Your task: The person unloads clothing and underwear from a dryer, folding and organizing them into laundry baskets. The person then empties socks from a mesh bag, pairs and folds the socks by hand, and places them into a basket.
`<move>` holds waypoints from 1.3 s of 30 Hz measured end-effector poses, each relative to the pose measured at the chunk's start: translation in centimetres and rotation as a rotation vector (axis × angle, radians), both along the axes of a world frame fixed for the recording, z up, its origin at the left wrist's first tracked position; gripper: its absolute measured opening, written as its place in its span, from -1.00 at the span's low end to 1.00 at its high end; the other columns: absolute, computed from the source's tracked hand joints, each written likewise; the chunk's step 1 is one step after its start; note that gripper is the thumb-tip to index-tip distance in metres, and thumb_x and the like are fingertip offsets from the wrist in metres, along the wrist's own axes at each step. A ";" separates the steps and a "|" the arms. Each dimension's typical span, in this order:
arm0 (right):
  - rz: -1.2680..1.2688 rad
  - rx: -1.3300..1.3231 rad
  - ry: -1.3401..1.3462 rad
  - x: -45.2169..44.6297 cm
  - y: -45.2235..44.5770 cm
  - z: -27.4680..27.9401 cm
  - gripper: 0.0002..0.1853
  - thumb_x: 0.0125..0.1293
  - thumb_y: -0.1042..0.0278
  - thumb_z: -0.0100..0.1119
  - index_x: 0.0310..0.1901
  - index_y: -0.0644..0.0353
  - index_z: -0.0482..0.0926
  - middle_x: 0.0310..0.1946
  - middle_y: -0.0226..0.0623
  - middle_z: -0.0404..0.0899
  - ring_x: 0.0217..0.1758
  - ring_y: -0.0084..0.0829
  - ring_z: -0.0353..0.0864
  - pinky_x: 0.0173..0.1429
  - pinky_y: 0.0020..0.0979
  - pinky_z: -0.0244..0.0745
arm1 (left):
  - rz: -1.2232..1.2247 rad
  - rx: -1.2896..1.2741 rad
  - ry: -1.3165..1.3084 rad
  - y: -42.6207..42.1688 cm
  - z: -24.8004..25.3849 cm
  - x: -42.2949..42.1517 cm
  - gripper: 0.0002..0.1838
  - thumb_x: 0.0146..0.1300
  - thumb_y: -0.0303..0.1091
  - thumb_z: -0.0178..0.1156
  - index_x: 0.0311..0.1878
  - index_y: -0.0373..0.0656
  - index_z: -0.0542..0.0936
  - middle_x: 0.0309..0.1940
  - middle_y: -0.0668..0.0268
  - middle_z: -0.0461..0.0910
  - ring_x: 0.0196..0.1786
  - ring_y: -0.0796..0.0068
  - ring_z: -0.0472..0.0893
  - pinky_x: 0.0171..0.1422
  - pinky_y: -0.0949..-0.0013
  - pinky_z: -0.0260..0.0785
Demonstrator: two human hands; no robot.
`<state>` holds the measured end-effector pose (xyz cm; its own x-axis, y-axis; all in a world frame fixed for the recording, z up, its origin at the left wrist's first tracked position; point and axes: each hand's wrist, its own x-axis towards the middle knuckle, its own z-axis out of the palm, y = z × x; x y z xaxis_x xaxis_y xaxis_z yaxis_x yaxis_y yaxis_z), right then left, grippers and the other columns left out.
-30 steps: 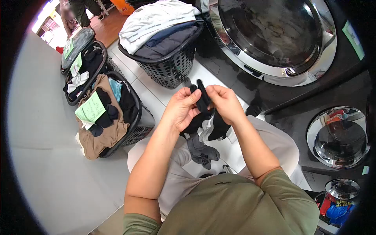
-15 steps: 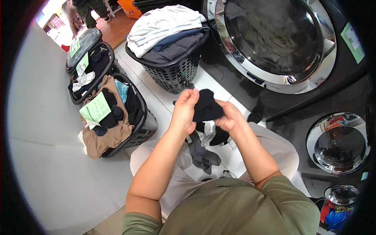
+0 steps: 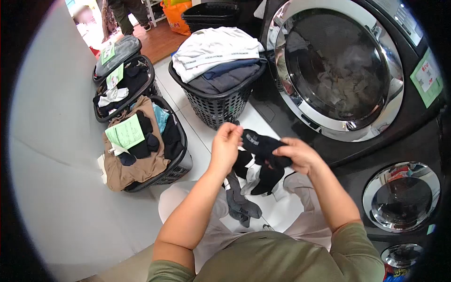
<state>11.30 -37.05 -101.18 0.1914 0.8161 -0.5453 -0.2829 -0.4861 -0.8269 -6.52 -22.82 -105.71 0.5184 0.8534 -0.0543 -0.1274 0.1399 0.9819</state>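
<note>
A black sock (image 3: 263,144) with pale lettering is stretched out between my hands, above the floor. My left hand (image 3: 226,143) pinches its lettered end. Thumb on top, my right hand (image 3: 299,156) grips the other end; the fingers underneath are partly hidden. Below them, black and white socks (image 3: 256,176) lie in a loose heap, overlapped in part by the held sock. Beside the heap, nearer my body, are grey socks (image 3: 242,207) with dark lettering.
A black basket (image 3: 218,105) piled with folded clothes stands ahead. Several labelled baskets (image 3: 181,162) of laundry line the grey wall at left. Front-loading machines with a large round door (image 3: 336,70) stand at right. Another person's legs (image 3: 129,16) show at the back.
My hands have spread apart, the right moving rightward, and the sock is now drawn out lengthwise with its lettering showing. The view has tilted, so the surroundings sit lower in the picture.
</note>
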 end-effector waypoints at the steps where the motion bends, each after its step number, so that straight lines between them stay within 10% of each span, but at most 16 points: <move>1: 0.056 -0.014 -0.109 1.0 1.3 1.1 -0.57 0.08 0.41 0.34 0.01 0.34 0.53 -0.27 -0.25 0.62 -0.28 -0.44 0.61 -0.19 -0.42 0.54 | 0.079 0.043 0.001 0.2 0.6 -0.1 -0.87 0.43 -0.27 0.17 -0.17 -0.12 0.51 -0.38 0.46 0.48 -0.31 0.64 0.47 -0.21 0.50 0.39; 8: -0.062 0.670 -1.321 7.3 19.4 11.6 -0.31 -0.02 0.19 0.33 0.19 0.33 0.49 0.05 0.07 0.61 0.12 -0.15 0.63 0.18 -0.28 0.48 | 0.140 -0.273 -0.162 1.8 3.7 -1.5 -0.86 0.39 -0.34 0.17 -0.05 -0.11 0.49 -0.20 0.39 0.50 -0.23 0.53 0.54 -0.10 0.39 0.44; 9: -0.112 0.771 -1.514 7.0 21.3 13.2 -0.42 0.06 0.24 0.32 0.12 0.34 0.52 -0.07 -0.10 0.63 -0.02 -0.41 0.62 0.10 -0.39 0.49 | 0.124 -0.263 -0.152 1.8 3.6 -1.7 -0.86 0.39 -0.36 0.16 -0.05 -0.11 0.49 -0.20 0.39 0.50 -0.23 0.54 0.54 -0.10 0.39 0.43; 11: -0.260 0.873 -1.807 8.0 26.1 13.7 -0.53 0.12 0.21 0.33 0.06 0.24 0.56 -0.10 -0.09 0.66 -0.13 -0.22 0.67 -0.01 -0.31 0.54 | 0.142 -0.212 -0.145 2.4 3.8 -1.7 -0.87 0.37 -0.40 0.16 -0.06 -0.13 0.50 -0.21 0.39 0.50 -0.24 0.55 0.54 -0.11 0.42 0.43; 15: -0.403 1.022 -1.652 5.9 30.7 11.5 -0.49 0.12 0.44 0.25 0.16 0.25 0.50 0.06 0.06 0.49 0.20 0.06 0.47 0.26 -0.16 0.42 | 0.143 -0.173 -0.147 3.9 3.9 -2.1 -0.87 0.38 -0.39 0.15 -0.06 -0.15 0.52 -0.20 0.39 0.52 -0.24 0.55 0.55 -0.10 0.40 0.42; 19: 0.375 0.545 -1.669 8.1 36.4 0.8 -0.31 0.12 0.38 0.32 0.33 0.20 0.36 0.35 0.15 0.27 0.31 0.08 0.39 0.34 -0.20 0.37 | 0.124 -0.232 -0.135 4.4 3.9 -2.6 -0.84 0.37 -0.39 0.14 -0.03 -0.16 0.51 -0.17 0.38 0.54 -0.22 0.52 0.55 -0.06 0.39 0.40; 22: 0.091 0.820 -1.841 6.9 32.8 -1.6 -0.25 0.12 0.39 0.32 0.38 0.20 0.29 0.37 0.30 0.18 0.34 0.16 0.34 0.36 -0.15 0.36 | 0.136 -0.246 -0.145 4.5 3.7 -3.3 -0.80 0.37 -0.39 0.15 0.03 -0.16 0.50 -0.16 0.36 0.56 -0.20 0.48 0.58 -0.04 0.36 0.41; 24: -0.030 0.707 -1.619 6.9 28.9 -3.3 -0.64 0.22 0.19 0.31 -0.02 0.21 0.58 -0.18 -0.14 0.67 -0.20 -0.13 0.67 -0.09 -0.26 0.55 | 0.179 -0.245 -0.130 4.4 3.9 -4.3 -0.74 0.37 -0.40 0.15 0.08 -0.18 0.48 -0.13 0.31 0.58 -0.18 0.44 0.62 -0.04 0.34 0.42; 26: -0.257 0.991 -1.399 6.8 22.9 -8.1 -0.81 0.29 0.29 0.23 -0.19 0.24 0.58 -0.29 -0.07 0.61 -0.20 -0.05 0.63 -0.14 -0.17 0.52 | 0.210 -0.250 -0.150 5.1 3.8 -5.6 -0.72 0.36 -0.41 0.15 0.10 -0.23 0.47 -0.11 0.27 0.58 -0.18 0.42 0.62 -0.06 0.36 0.45; 29: 0.410 0.138 -1.300 8.5 12.2 -23.0 -0.89 0.21 0.52 0.11 -0.24 0.18 0.59 -0.22 -0.02 0.62 -0.10 -0.02 0.63 -0.01 -0.13 0.51 | 0.235 -0.250 -0.141 5.8 2.9 -6.1 -0.72 0.36 -0.39 0.15 0.09 -0.25 0.48 -0.13 0.27 0.58 -0.19 0.42 0.61 -0.08 0.37 0.46; 31: 0.710 0.138 -1.300 7.8 4.3 -33.5 -0.69 0.18 0.56 0.09 -0.06 0.07 0.66 0.26 -0.09 0.44 0.18 -0.03 0.55 0.25 -0.17 0.48 | 0.208 -0.282 -0.107 5.7 2.5 -5.5 -0.73 0.36 -0.38 0.16 0.08 -0.24 0.49 -0.14 0.28 0.58 -0.19 0.43 0.61 -0.08 0.37 0.46; 36: 0.711 -0.142 -1.251 5.9 -1.6 -36.9 -0.66 0.15 0.53 0.19 -0.02 0.02 0.65 0.39 -0.28 0.26 0.21 -0.05 0.50 0.30 -0.17 0.46 | -0.071 -0.020 0.268 3.3 1.4 -1.8 -0.76 0.37 -0.33 0.17 0.03 -0.21 0.55 -0.19 0.37 0.55 -0.20 0.54 0.57 -0.09 0.47 0.39; 39: 0.554 0.121 -0.966 8.8 -0.2 -34.0 -0.73 0.03 0.60 0.26 -0.19 0.12 0.62 0.05 -0.23 0.58 -0.02 -0.14 0.63 0.04 -0.26 0.53 | -0.215 0.328 0.528 2.2 0.4 -0.4 -0.64 0.34 -0.21 0.24 0.04 -0.29 0.55 -0.08 0.25 0.59 -0.10 0.39 0.60 0.00 0.39 0.41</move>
<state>20.08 -37.25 -135.22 0.0848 0.9576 -0.2753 0.7341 -0.2468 -0.6326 -6.88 -20.59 -105.36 0.6544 0.7491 -0.1031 0.3807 -0.2086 0.9009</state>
